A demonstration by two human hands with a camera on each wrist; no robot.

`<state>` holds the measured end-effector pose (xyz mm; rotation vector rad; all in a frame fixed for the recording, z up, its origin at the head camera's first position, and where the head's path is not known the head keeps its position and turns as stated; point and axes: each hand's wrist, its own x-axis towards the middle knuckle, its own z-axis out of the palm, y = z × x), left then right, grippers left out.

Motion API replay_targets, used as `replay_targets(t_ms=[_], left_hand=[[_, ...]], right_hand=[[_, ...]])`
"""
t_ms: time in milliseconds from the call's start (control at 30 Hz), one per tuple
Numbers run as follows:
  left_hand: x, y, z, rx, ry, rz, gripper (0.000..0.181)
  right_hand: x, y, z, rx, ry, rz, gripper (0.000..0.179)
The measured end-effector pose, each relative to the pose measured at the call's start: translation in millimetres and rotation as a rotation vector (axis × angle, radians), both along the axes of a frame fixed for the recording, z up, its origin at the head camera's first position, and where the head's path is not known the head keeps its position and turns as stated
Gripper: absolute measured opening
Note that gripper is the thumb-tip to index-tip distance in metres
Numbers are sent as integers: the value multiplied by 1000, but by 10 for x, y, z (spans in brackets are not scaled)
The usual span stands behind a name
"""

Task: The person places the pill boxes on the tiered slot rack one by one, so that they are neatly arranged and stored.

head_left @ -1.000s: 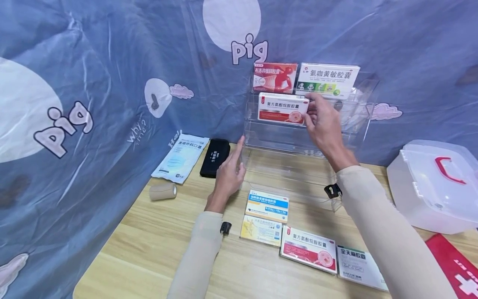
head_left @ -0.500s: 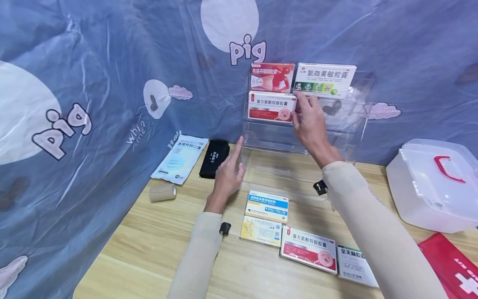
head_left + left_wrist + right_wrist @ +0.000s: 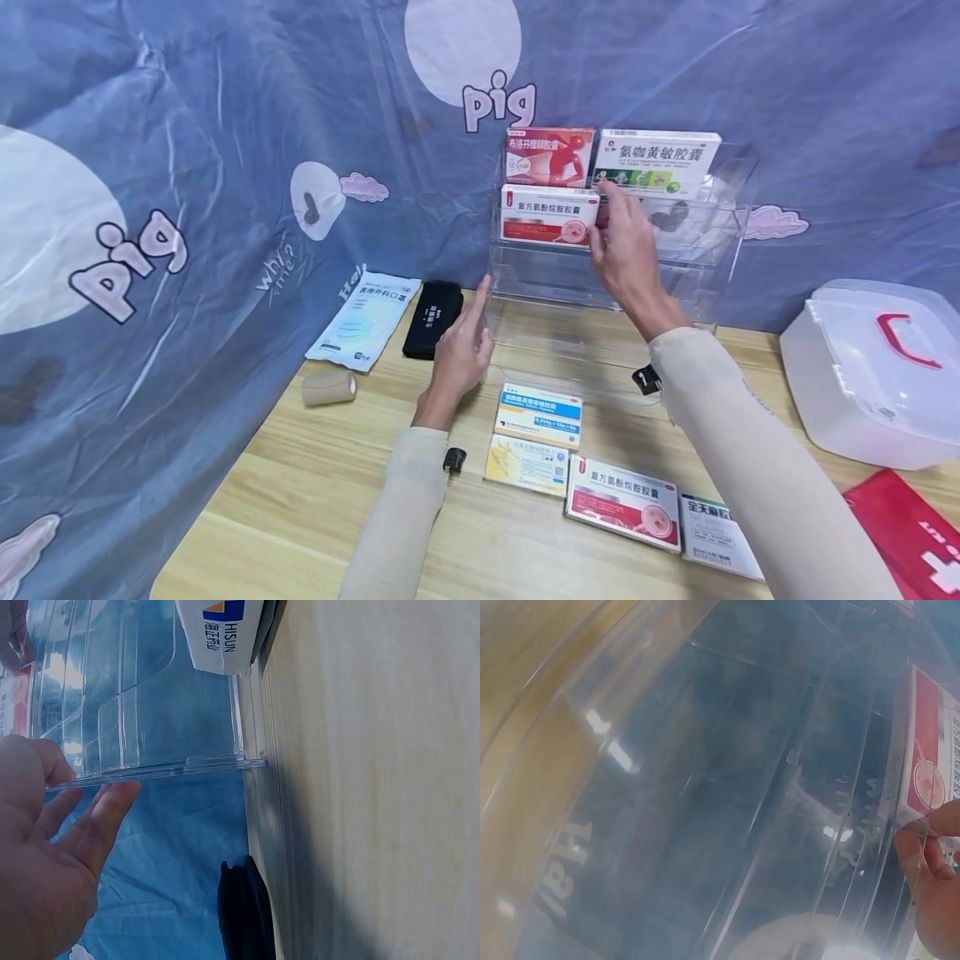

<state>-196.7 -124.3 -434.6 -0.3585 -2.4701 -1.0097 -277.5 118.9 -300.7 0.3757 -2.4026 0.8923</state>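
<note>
Head view, red-and-white box: we find it upright at the clear rack's left edge, second tier down.
Head view, hands: right hand pinches the box's right end; left hand grips the rack's left side.
Left wrist view: we see thumb and fingers straddling the rack's edge.
Right wrist view: fingertips clasp the box's corner.

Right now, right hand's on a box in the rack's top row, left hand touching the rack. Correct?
Not the top row: head view shows the right hand on a box one row lower, left hand touching the rack.
</note>
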Motion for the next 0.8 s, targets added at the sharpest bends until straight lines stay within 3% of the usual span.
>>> replay_targets(t_ms=[333,800], left_hand=[[-2,-5,-8,0,6,-3,84],[3,4,2,0,3,3,85]], right_hand=[[84,84,-18,-17,-2,-7,57],[322,272,-64,-49,75,13,52]])
